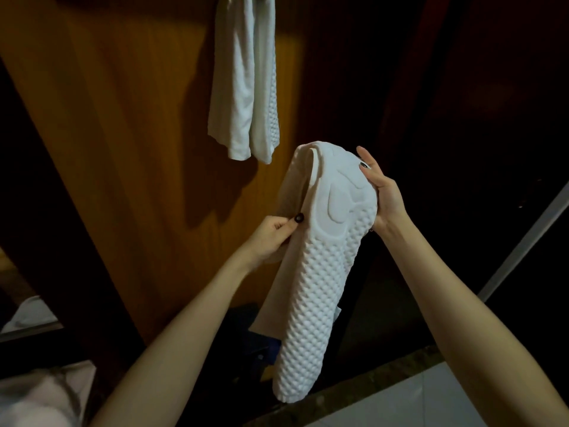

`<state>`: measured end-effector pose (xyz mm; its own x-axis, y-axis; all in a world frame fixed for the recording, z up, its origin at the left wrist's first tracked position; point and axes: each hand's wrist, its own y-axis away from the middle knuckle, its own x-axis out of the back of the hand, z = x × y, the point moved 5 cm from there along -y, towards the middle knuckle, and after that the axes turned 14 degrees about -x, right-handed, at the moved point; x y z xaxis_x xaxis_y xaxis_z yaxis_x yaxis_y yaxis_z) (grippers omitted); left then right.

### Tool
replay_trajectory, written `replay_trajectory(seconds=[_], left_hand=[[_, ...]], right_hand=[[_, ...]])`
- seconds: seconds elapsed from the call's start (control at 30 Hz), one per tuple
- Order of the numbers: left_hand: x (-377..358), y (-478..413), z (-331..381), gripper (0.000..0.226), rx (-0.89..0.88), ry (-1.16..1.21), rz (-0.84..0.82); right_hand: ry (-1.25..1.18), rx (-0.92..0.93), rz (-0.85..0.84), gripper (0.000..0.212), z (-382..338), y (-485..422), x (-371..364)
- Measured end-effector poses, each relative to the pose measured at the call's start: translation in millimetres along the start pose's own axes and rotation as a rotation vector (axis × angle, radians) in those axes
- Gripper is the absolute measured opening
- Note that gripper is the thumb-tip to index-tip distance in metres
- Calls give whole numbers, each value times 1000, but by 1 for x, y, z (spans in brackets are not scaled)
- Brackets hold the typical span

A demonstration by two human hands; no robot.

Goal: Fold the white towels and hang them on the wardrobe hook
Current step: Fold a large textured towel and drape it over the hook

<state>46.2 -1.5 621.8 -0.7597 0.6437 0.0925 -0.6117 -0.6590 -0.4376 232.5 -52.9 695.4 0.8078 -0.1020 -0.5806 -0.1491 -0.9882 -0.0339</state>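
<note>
Towel point(320, 257): soft, light, limp; folded, hangs long.
Left hand point(274, 235): pinches its left edge.
Right hand point(385, 195): clasps the top fold.
Hold: probably best at that fold.

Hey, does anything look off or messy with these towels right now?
Nothing stands out. The hung towels drape straight down the wardrobe door, and both the left hand and right hand grip the folded towel. No stains or tears show, though the dim light hides fine detail.
</note>
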Motion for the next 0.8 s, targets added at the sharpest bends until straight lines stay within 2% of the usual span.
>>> replay_trajectory(seconds=[0.07, 0.17, 0.27, 0.37, 0.5, 0.57, 0.67, 0.73, 0.8], left_hand=[[3, 1, 4, 45, -48, -27, -66], [1, 6, 1, 13, 7, -1, -258], [-4, 14, -8, 9, 37, -13, -330], [-3, 17, -8, 21, -75, -86, -195], [7, 17, -5, 17, -144, 67, 7], [13, 15, 1, 31, -164, 79, 19], [18, 13, 12, 25, -227, -97, 8], [21, 13, 12, 26, -185, -140, 71], [22, 15, 8, 25, -114, -178, 63]], right_hand=[[-21, -4, 5, 30, 1, -3, 4], [-63, 3, 21, 30, 3, -7, 9], [-78, 16, 51, 31, 4, -12, 15], [-60, 9, 91, 30, 6, -19, 23], [-64, -5, 163, 27, 10, -24, 33], [-62, -5, 187, 28, 14, -25, 37], [-31, 3, 215, 29, 19, -26, 38], [2, 14, 227, 30, 21, -26, 37], [28, 21, 228, 29, 22, -26, 33]])
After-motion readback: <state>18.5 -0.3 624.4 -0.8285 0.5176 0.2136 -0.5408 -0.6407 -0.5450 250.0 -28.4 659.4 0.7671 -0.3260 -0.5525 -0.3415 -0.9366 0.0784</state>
